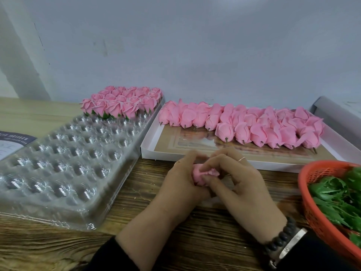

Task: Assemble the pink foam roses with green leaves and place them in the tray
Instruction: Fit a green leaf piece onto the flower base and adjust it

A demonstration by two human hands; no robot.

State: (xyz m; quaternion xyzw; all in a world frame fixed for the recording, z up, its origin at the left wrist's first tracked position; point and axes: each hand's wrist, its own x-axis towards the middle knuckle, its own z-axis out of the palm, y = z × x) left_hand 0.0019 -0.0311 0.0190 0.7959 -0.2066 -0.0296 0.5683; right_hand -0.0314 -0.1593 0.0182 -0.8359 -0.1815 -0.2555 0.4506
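Note:
Both hands meet over the wooden table around one pink foam rose (199,176). My left hand (180,180) cups the rose from the left. My right hand (236,180) pinches its petals from the right with thumb and fingertips. No leaf shows on this rose; its underside is hidden by my fingers. The clear plastic tray (64,163) lies to the left, with finished roses with green leaves (121,102) filling its far rows. Green leaves (340,196) fill a red basket (312,208) at the right.
A white shallow box (172,151) behind my hands holds several bare pink roses (254,124) on short stems. A printed paper (11,141) lies at the far left. A pale wall stands close behind the table. A grey object (336,114) sits at the far right.

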